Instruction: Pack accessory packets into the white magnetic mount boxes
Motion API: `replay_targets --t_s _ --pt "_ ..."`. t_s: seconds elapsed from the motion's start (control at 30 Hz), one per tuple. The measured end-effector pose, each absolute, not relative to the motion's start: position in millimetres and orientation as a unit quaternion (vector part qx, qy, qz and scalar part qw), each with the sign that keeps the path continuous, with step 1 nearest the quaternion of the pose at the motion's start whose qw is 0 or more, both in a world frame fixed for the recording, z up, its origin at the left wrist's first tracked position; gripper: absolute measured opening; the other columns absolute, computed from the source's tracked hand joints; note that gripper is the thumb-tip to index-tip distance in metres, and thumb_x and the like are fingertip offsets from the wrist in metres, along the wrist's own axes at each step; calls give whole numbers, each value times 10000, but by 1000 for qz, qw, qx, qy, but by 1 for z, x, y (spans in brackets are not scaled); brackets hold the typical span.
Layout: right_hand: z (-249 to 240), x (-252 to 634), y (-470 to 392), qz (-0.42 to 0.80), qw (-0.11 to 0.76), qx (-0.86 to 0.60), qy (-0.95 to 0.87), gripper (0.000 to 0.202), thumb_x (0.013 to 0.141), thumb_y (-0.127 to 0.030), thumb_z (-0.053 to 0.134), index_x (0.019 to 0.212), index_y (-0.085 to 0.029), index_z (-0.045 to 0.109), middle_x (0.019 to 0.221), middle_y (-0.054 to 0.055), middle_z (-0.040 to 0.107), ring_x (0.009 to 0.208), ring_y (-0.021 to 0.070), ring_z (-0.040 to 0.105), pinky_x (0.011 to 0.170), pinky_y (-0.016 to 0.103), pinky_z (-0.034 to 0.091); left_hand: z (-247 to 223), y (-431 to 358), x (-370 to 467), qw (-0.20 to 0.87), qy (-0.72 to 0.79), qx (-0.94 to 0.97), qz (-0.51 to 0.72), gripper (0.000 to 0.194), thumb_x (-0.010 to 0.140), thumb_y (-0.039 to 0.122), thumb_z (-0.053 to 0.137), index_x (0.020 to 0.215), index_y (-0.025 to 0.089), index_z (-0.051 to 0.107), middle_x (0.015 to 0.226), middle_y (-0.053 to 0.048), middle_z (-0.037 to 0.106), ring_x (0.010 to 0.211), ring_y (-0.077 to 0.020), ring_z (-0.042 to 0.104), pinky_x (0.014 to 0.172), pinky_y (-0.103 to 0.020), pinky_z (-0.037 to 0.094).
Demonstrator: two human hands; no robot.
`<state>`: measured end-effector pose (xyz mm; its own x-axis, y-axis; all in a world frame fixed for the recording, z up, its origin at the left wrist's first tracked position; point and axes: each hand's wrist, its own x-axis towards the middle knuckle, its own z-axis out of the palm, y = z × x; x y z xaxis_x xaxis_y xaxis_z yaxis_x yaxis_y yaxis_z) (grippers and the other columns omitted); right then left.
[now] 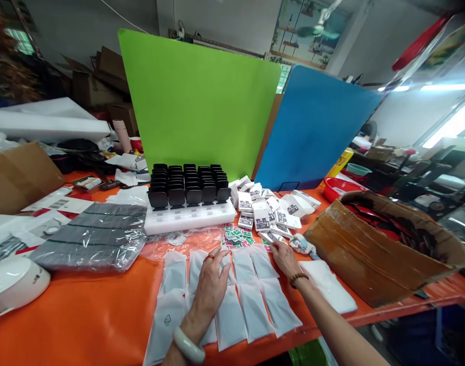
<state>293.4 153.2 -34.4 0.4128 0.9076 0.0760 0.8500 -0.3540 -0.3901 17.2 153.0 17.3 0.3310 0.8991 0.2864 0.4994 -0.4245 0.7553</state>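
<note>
Two rows of flat white translucent pouches (231, 317) lie on the orange table cover. My left hand (212, 279) rests over the middle pouches, its fingers apart and its thumb out to the side; it wears a red ring and a pale bangle. At the upper right end of the pouches is my right hand (286, 258), fingers curled together beside a scatter of small green, white and red cards (238, 236). Its fingertips are partly hidden, so what they pinch cannot be made out. Behind the cards is a heap of small white printed boxes (261, 216).
Black flat-faced pieces (176, 197) stand in rows on a white foam block (190, 215). Green (202, 101) and blue (316, 127) panels rise behind. A cardboard box (354, 254), white foam sheets (329, 287) and a crumpled cloth (304, 245) lie right; a grey plastic-wrapped pack (97, 236) left.
</note>
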Motion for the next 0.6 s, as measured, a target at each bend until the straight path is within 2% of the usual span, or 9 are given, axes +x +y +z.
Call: replay_targets --t_s 0.13,0.23,0.43,0.6 --pt "-43 282 173 48 149 -848 -507 151 843 -258 521 877 -153 624 984 156 662 1007 275 594 861 330 404 8 160 -4 306 488 747 331 335 855 240 451 1131 163 625 1299 -167 587 1202 -266 560 1011 -449 454" --pt "-43 281 187 50 133 -865 -481 149 815 -250 561 889 -138 625 1018 174 654 1027 289 589 846 336 407 3 170 -13 324 503 743 300 347 837 243 457 1116 141 637 1289 -185 590 1210 -274 554 1016 -444 445" --pt "-32 294 206 109 130 -886 -432 168 636 -120 640 799 -136 604 867 141 675 829 256 633 634 279 409 -1 177 -18 358 497 739 282 399 830 275 449 1144 109 633 1311 -205 564 1242 -279 522 1050 -427 404" --pt "-22 293 203 148 193 -869 -431 111 607 -100 615 646 -179 548 671 45 629 682 193 593 554 245 370 -1 179 -21 378 490 729 291 418 809 306 461 1132 110 641 1285 -208 576 1225 -294 530 1043 -435 400"
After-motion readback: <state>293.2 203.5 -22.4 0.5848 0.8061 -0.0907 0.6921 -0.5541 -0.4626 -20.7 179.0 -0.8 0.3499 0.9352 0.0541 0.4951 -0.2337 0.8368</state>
